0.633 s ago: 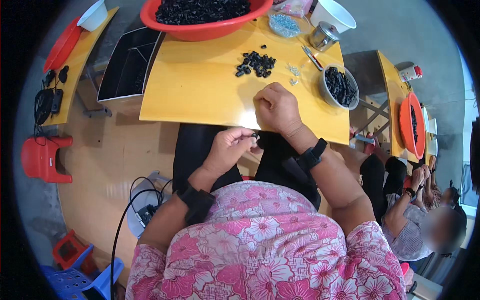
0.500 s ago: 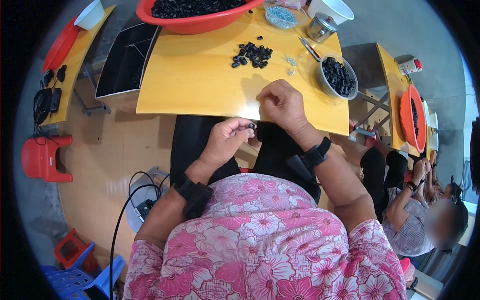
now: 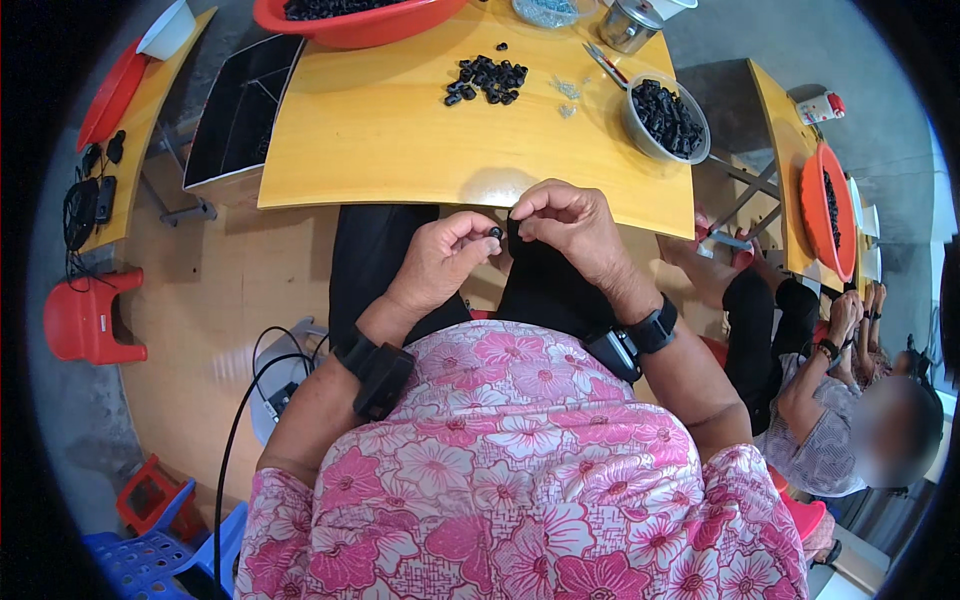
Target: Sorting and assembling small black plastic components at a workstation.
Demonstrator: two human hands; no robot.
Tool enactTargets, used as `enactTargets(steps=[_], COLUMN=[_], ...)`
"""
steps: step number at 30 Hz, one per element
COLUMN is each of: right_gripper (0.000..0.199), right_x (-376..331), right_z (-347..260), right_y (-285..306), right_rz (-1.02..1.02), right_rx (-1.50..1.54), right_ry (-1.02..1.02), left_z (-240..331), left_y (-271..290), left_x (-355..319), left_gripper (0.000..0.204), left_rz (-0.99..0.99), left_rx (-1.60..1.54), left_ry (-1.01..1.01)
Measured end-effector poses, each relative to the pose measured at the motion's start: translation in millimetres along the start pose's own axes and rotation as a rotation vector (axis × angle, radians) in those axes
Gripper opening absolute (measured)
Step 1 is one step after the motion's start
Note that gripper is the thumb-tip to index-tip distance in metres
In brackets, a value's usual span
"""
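My left hand (image 3: 440, 262) pinches a small black round part (image 3: 495, 232) between thumb and fingertips, just below the near edge of the yellow table (image 3: 400, 140). My right hand (image 3: 565, 225) is curled close beside it, its fingertips at the same part; what it holds is hidden. Both hands hover over my lap in dark trousers. A loose pile of the same black parts (image 3: 485, 78) lies on the table farther away. A metal bowl (image 3: 668, 120) full of black parts stands at the table's right side. Both wrists wear black bands.
A big red basin (image 3: 360, 20) of black parts stands at the table's far edge, beside a metal tin (image 3: 632, 25). A black tray (image 3: 240, 110) lies left of the table. Another person (image 3: 820, 400) sits at my right by a second yellow table (image 3: 790, 150). A red stool (image 3: 90, 320) stands left.
Both hands have drawn back from the table edge toward my lap and come closer together around the small black part. The view has tilted downward.
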State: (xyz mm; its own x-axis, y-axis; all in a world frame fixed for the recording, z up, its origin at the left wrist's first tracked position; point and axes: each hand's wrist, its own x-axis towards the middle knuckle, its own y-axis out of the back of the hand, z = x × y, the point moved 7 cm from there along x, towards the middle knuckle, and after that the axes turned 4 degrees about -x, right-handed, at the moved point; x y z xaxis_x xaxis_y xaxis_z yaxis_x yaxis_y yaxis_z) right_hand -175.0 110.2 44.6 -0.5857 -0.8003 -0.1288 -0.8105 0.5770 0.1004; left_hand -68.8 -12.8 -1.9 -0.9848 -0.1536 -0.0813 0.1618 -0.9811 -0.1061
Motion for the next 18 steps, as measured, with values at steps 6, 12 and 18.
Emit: enactTargets(steps=[6,12,18], right_gripper=[0.012,0.015,0.019], right_x=[-0.1,0.6,2.3], right_z=[5.8,9.1,3.7], right_y=[-6.9,-12.1,-13.5], right_rz=[-0.073,-0.080,-0.090], right_rx=[0.042,0.023,-0.107], right_ry=[-0.112,-0.113,-0.037], left_z=[7.6,5.7,7.7], left_y=[-4.0,-4.4,-4.7], left_x=[-1.4,-1.3,-1.2], left_gripper=[0.015,0.014,0.016], left_rz=[-0.026,-0.045,-0.044], left_rx=[0.036,0.061,0.046], left_ry=[0.014,-0.004,-0.006])
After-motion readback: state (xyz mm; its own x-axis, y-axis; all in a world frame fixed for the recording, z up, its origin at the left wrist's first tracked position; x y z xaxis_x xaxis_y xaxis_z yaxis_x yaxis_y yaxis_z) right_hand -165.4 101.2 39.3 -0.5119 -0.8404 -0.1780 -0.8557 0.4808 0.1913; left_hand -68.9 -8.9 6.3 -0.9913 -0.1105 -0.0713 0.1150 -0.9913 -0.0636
